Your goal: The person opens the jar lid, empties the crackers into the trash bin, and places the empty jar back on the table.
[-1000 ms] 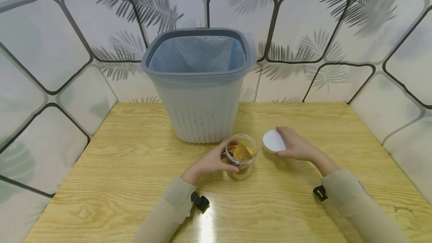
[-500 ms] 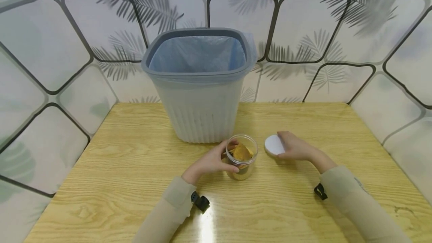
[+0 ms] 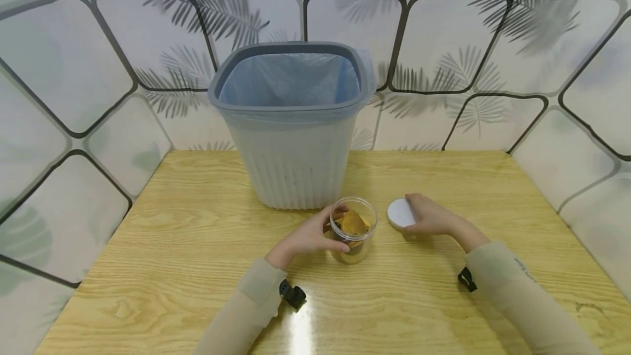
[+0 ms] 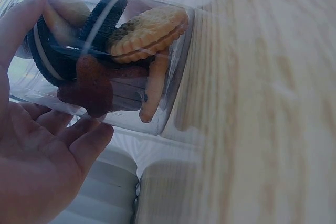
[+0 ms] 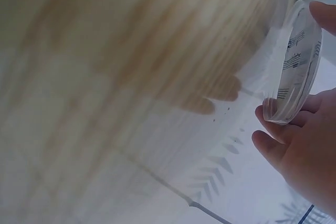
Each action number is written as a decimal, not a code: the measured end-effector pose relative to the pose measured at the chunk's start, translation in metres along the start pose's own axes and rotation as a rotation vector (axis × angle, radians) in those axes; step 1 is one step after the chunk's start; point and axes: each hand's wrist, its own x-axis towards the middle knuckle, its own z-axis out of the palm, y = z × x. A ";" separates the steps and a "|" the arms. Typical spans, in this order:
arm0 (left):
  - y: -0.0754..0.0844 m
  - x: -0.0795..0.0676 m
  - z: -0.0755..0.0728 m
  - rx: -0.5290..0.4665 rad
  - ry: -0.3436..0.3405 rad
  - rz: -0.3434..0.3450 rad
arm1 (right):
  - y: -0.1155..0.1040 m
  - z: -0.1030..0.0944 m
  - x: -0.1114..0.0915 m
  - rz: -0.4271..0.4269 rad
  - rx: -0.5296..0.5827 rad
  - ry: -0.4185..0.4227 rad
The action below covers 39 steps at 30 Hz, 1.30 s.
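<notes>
My left hand [image 3: 310, 233] grips the side of a clear open-topped jar [image 3: 362, 248], with thumb and fingers round its wall. Inside are cookies; the left wrist view shows dark sandwich cookies [image 4: 104, 20] with white filling, a pale cream-filled biscuit [image 4: 149, 34] and a brown lumpy piece [image 4: 94, 85]. Right of the jar, my right hand [image 3: 435, 218] holds a round white lid [image 3: 400, 212] by its edge. In the right wrist view the lid's clear rim [image 5: 273, 111] faces the tabletop; whether it touches the wood cannot be told.
Behind the jar stands a tall pale bin [image 3: 296, 163] with a grey rim and a blue liner bag. Both rest on the wooden table [image 3: 197, 245]. Patterned walls [image 3: 355, 32] enclose the table's back and sides.
My right hand has moved the lid slightly down and to the right, closer to the table, then nearly stopped. The left hand and jar have stayed in place.
</notes>
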 end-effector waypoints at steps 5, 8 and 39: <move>0.001 0.000 0.000 -0.003 -0.001 -0.004 | 0.000 0.000 0.000 0.005 -0.011 -0.013; 0.000 0.001 0.000 0.000 0.006 0.003 | 0.000 -0.001 0.001 0.008 -0.018 -0.025; -0.030 0.009 -0.001 0.009 0.007 0.032 | -0.004 0.002 0.002 0.075 -0.044 -0.076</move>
